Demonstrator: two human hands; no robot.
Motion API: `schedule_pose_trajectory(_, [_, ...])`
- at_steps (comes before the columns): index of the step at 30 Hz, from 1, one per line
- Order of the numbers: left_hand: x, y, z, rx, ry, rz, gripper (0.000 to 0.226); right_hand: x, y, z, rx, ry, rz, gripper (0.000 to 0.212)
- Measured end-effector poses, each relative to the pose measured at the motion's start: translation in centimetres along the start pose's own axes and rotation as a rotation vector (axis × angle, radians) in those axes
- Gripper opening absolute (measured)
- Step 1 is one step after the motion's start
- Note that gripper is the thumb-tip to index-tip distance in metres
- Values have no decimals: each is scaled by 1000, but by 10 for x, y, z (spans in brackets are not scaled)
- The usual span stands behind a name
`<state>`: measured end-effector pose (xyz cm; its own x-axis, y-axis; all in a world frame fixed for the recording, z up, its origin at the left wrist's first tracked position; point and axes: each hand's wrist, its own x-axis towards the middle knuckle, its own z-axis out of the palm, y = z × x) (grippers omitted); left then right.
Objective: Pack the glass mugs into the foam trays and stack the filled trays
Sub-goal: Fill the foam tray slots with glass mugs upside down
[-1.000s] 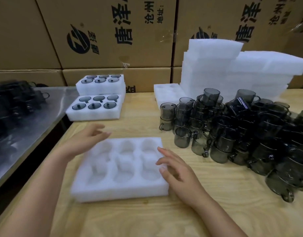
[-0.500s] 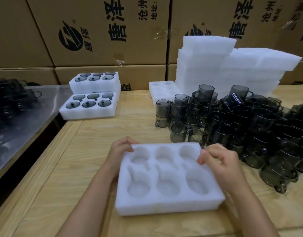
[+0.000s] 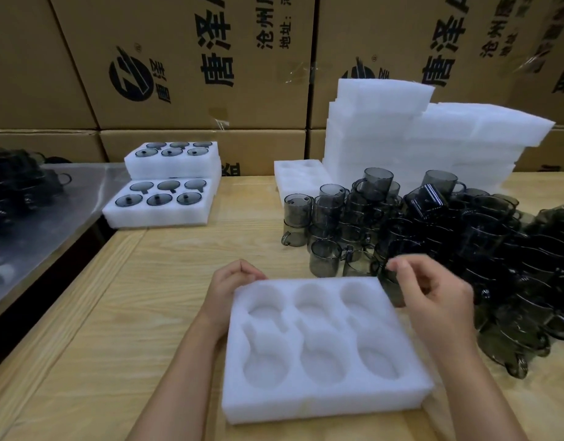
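A wall of cardboard boxes (image 3: 178, 58) stands behind the wooden table (image 3: 147, 297). At the far right edge of the table there is a high stack of spare foam (image 3: 417, 144), and in front of it the big heap of glass mugs (image 3: 465, 237) fills the right side. Near the far left corner lie the filled trays (image 3: 159, 214), one of them already on another. The empty tray (image 3: 322, 405) is now at the near edge, just beside the heap; a second ago it lay more to the left, with both hands loose over it. The left hand (image 3: 233, 288) grips its far left corner with curled fingers. The right hand (image 3: 433, 297), which pinched the far right corner a moment ago, has let go and is raised toward the nearest mugs, its fingers loosely bent and holding nothing. I think the tray is placed and filling its six holes can begin.
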<state>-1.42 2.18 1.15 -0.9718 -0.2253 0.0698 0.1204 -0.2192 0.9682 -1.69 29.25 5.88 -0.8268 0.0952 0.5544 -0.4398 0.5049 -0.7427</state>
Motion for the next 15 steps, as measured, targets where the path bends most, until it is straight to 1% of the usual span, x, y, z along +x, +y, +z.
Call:
schedule_pose_trajectory(1, [1,0,1,-3,-9,3,18,11,-4,-4,-60,65,-79,13])
schedule_pose_trajectory(2, [2,0,1,-8,-13,0,20,27,-7,-8,-152,114,-148,13])
schedule_pose_trajectory(3, [3,-1,2,-16,-14,-9,22,47,-8,-11,-272,132,-188,18])
schedule_pose_trajectory(4, [4,-1,2,-25,-14,-21,25,69,-8,-13,-410,113,-187,26])
schedule_pose_trajectory(5, [5,-1,2,-33,-14,-32,26,91,-8,-13,-559,58,-156,35])
schedule_pose_trajectory(7, [5,-2,1,-47,-16,-42,27,126,-5,-9,-871,-106,-43,49])
schedule_pose_trajectory(9, [6,-2,1,-59,-18,-48,28,147,-1,-3,-1142,-273,41,57])
schedule_pose_trajectory(10, [6,-2,0,-56,-17,-50,28,153,2,0,-1239,-341,70,59])
schedule_pose_trajectory(12, [6,-3,0,-42,-19,-54,28,161,8,5,-1363,-419,107,59])
schedule_pose_trajectory(15, [7,-3,0,-37,-29,-54,29,166,13,11,-1446,-398,84,41])
